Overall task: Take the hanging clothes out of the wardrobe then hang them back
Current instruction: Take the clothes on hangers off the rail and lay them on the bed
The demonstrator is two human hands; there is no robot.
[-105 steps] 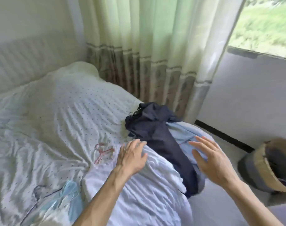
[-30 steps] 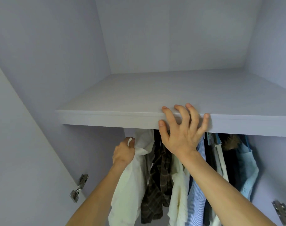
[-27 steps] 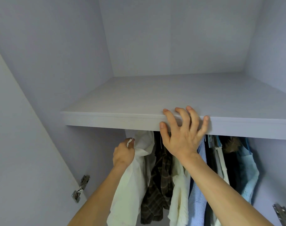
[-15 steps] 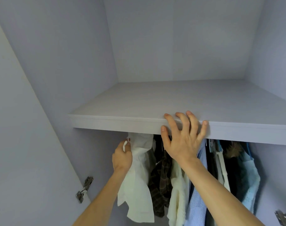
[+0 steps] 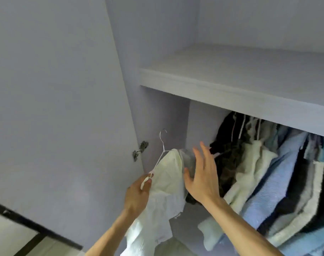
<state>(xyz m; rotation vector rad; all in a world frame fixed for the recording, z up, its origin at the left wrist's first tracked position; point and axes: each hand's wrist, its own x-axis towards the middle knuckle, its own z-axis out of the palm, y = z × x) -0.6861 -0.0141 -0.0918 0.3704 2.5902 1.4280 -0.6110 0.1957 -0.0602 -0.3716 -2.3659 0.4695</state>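
My left hand (image 5: 137, 194) grips the arm of a white wire hanger (image 5: 162, 145) that carries a cream-white shirt (image 5: 164, 193). Hanger and shirt are out in front of the wardrobe, hook free in the air. My right hand (image 5: 201, 174) is spread open with straight fingers just right of the shirt, in front of the hanging clothes. Inside the wardrobe (image 5: 231, 93), under the shelf, hang a dark plaid garment (image 5: 229, 157), a cream fleece piece (image 5: 249, 167), a blue striped shirt (image 5: 279, 174) and several darker clothes further right.
The open wardrobe door (image 5: 55, 108) stands at the left with a metal hinge (image 5: 140, 150) on its inner edge. The bare shelf (image 5: 240, 71) juts out above the clothes. A strip of light floor (image 5: 9, 231) shows at the lower left.
The white shirt on its hanger has come off the rail and out of the wardrobe in my left hand. My right hand left the shelf edge and dropped beside the shirt. The view swung left.
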